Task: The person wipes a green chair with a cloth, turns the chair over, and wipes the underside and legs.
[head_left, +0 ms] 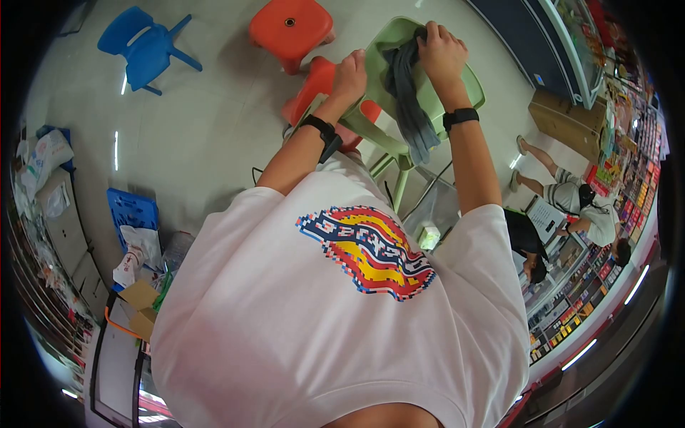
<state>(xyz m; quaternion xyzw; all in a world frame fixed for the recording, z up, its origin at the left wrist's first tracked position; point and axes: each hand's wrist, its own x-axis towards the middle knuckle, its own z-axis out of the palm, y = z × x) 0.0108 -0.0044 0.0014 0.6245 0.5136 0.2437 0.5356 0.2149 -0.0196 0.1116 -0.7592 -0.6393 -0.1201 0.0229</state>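
Two bare hands reach forward to one green plastic chair (467, 89). The left hand (350, 73) is curled on the chair's left edge, fingers bent. The right hand (442, 51) grips the bunched far end of one dark gray cloth (404, 89), which lies on the chair between the hands. The cloth's long axis runs from the far side back toward the wearer, slightly slanted; its paler near end points toward the wearer, at the chair's near edge. Each wrist has one black band, two in all.

The wearer's white shirt (285, 285) carries one multicolored print. Just beyond the left hand is one red stool (285, 32) with a hole in its top; more red plastic (307, 89) shows beside the left forearm, partly hidden, so the stools' total is unclear. Farther left stands one blue chair (146, 53).

Off to the right are two people, one in a white top (601, 221), one in a dark top (523, 230), near packed shelves (574, 314). Two cardboard boxes show: one large (567, 123) at right, one small (140, 307) at lower left.
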